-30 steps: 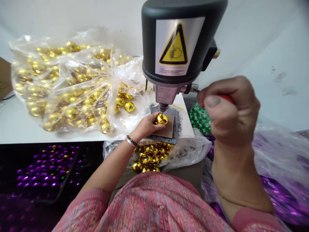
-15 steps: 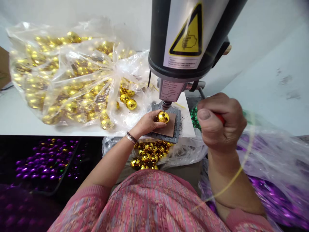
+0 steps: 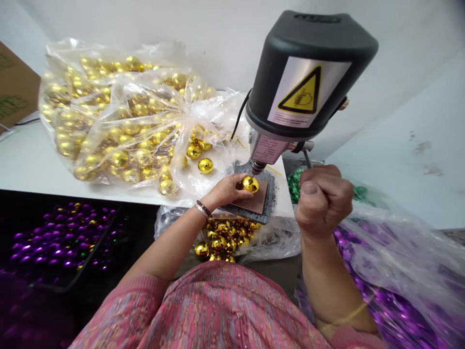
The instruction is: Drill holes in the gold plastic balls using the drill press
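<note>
Left hand [image 3: 229,190]: grip closed on 1 gold ball [image 3: 250,183], thumb on the near side, fingers at the left and far side; the ball sits over a brown board [image 3: 258,199], whether pressed onto it cannot be told; the board lies on the gray base [image 3: 269,209] of a drill press [image 3: 319,43]; dark hole visible in the top of the ball, drill bit [image 3: 253,175] right at it, exact contact too small to judge; right hand [image 3: 323,201]: grip clenched around the end of the lever [image 3: 308,159] on the right side of the machine, a trace of red showing between the fingers; machine head black, with a silver label [image 3: 336,80] carrying 1 yellow warning triangle; dark crumbs scattered around the base on the white bench [image 3: 29,165]; left on the bench, a large clear bag [image 3: 119,126] full of gold balls, 1 loose ball [image 3: 205,166] near its gathered neck; far left, part of a cardboard box [image 3: 16,87] with green print; below the bench's front edge, a plastic bag [image 3: 281,242] with more gold balls; lower left, purple balls [image 3: 61,237] in a dark bin, a few gold and green among them; beyond the right hand, green balls [image 3: 295,183]; lower right, shiny purple goods [image 3: 395,305] under clear plastic; bracelets [image 3: 202,209] on the left wrist.
</note>
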`<state>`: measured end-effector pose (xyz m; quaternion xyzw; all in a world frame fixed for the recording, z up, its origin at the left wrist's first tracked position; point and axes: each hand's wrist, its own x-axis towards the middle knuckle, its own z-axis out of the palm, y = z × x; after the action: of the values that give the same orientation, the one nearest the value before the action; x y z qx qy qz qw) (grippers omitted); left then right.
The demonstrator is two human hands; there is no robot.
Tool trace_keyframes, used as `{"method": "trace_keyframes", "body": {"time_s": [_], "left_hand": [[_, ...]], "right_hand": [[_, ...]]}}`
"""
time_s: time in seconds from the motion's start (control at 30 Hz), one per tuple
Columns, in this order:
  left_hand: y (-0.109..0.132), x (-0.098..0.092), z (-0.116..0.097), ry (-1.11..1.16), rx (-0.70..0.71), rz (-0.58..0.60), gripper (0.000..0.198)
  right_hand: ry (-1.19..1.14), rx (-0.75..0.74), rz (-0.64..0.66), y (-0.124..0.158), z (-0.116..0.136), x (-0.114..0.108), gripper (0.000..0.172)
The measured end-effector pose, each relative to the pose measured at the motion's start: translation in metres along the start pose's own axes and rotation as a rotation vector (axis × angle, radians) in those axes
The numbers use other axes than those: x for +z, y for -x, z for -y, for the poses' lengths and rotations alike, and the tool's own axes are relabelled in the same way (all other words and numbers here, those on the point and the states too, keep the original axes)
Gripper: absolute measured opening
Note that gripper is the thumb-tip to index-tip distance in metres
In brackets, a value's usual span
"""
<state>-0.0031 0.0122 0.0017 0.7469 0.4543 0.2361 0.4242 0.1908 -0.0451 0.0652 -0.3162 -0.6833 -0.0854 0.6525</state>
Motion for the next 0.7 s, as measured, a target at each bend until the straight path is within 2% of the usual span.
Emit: {"method": "trace_keyframes", "body": {"time_s": [0.13, 0.23, 0.27, 0.33, 0.43, 0.53, 0.7], "left_hand": [[-0.001, 0.002, 0.005, 0.021, 0.004, -0.020, 0.045], [-0.001, 0.003, 0.005, 0.032, 0.019, -0.015, 0.042], [0.000, 0.003, 0.004, 0.036, 0.017, -0.014, 0.043], [0.003, 0.003, 0.002, 0.038, -0.004, -0.011, 0.044], [0.008, 0.004, -0.003, 0.023, -0.049, -0.035, 0.051], [0.015, 0.005, -0.004, 0.009, -0.034, -0.060, 0.056], [0.035, -0.001, 0.005, 0.031, 0.081, -0.100, 0.057]], "right_hand": [[0.003, -0.056, 0.041, 0.013, -0.006, 0.002, 0.011], [-0.012, -0.058, 0.012, 0.016, -0.006, 0.003, 0.005], [-0.025, -0.045, -0.004, 0.013, -0.004, 0.004, 0.003], [-0.046, 0.022, -0.035, -0.001, 0.002, 0.004, 0.012], [-0.053, 0.197, -0.124, -0.033, 0.012, 0.006, 0.026], [-0.111, 0.326, -0.179, -0.059, 0.017, 0.009, 0.034], [-0.215, 0.390, -0.154, -0.068, 0.017, 0.011, 0.037]]}}
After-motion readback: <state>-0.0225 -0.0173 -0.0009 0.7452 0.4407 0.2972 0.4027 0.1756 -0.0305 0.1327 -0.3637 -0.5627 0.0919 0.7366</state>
